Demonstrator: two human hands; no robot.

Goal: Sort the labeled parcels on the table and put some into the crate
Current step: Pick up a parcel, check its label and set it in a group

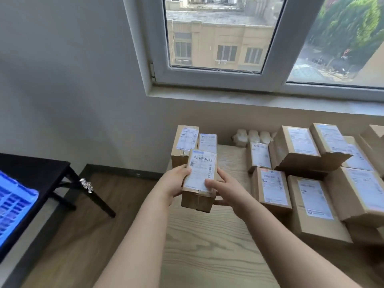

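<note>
Parcel (200, 175) is up off the desk (207, 246) at its 9 o'clock edge, left hand (176, 183) and right hand (226, 190) fingers (209, 183) gripping its sides; crate (14, 206) sits well apart at 9 o'clock across floor (83, 235), so a loose grip mid-carry likely drops it

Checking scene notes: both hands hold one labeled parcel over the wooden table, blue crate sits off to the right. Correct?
Wrong side: the head view shows the blue crate off to the left. The left hand and right hand hold one labeled parcel over the wooden table.
</note>
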